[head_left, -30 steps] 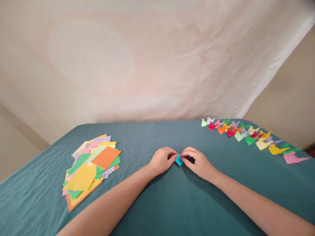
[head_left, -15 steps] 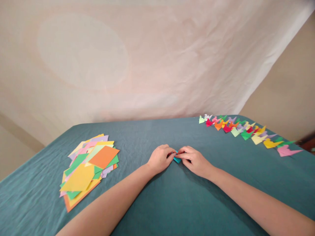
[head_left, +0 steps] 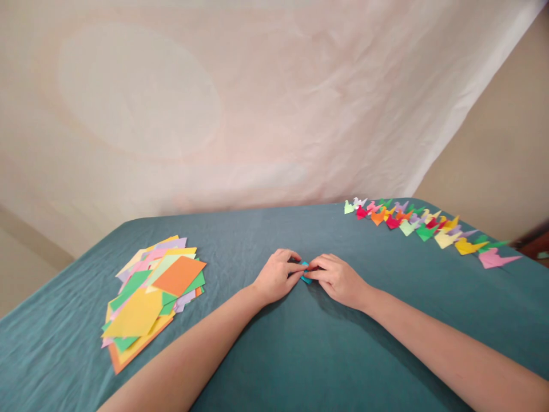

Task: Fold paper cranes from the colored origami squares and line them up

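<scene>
A small folded piece of blue paper (head_left: pixel 306 280) lies at the middle of the table, mostly covered by my fingers. From the left, my left hand (head_left: pixel 281 276) pinches its edge with thumb and fingertips. My right hand (head_left: pixel 337 279) grips the opposite side, its fingertips almost meeting those of the left. Only slivers of blue show between and below the fingers, so the exact fold is hidden.
On the left, a loose pile of coloured paper squares (head_left: pixel 137 312) spreads over the dark teal tablecloth (head_left: pixel 274 366). Rows of small folded paper birds (head_left: pixel 446 239) stand along the right far edge. A pale cloth backdrop (head_left: pixel 274 114) hangs behind the table.
Less of the blue paper shows now, as my fingers have shifted over it. Both hands stay in nearly the same place. The whole view has moved slightly.
</scene>
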{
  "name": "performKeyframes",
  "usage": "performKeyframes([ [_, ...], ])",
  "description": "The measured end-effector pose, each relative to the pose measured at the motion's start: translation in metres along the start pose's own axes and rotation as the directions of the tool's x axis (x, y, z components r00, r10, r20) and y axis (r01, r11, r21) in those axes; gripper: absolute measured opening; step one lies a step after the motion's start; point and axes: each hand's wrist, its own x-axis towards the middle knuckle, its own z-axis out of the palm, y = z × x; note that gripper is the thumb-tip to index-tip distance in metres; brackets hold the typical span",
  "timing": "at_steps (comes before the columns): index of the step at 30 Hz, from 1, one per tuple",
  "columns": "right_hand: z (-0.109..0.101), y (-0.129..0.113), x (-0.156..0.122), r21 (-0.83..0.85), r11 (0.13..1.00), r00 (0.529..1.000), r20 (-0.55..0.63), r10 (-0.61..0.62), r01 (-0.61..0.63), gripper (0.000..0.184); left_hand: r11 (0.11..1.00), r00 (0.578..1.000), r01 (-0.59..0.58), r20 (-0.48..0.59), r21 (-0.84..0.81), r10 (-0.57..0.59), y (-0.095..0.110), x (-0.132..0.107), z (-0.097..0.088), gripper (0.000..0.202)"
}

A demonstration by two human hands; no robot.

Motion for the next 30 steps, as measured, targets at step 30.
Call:
performKeyframes([
  [30, -0.002, 0.007, -0.001, -0.011, 1.000, 0.998, 0.060, -0.025, 0.026, 0.027, 0.988, 0.957, -0.157, 0.248, 0.011, 0.149, -0.007, -0.002, -0.011, 0.040],
])
